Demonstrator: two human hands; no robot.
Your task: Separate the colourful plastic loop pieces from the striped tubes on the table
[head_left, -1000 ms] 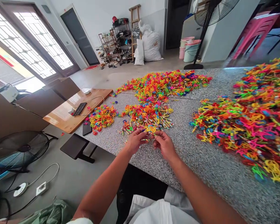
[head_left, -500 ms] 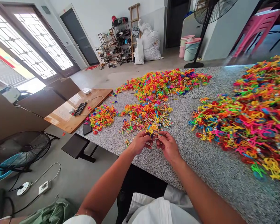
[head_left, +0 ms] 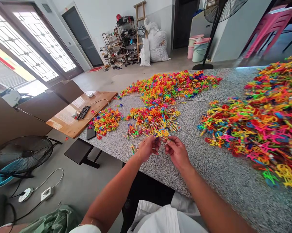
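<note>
My left hand is closed in a pinch on a small yellow-and-blue plastic toy piece. My right hand is beside it, thumb and fingertips pressed together at the right side of the same piece. What else lies between the fingertips is too small to make out. Just beyond both hands lies a pile of small bright plastic pieces, mixed with short patterned tubes. A few more tubes lie left of my left hand.
A large heap of similar pieces covers the speckled table's right side. Another heap is at the back, and a smaller one at left near a black phone. A wooden desk adjoins, with a keyboard.
The yellow-and-blue piece has shifted slightly right and turned between my fingers. My right hand has moved a little to the right; my left hand stays nearly in place.
</note>
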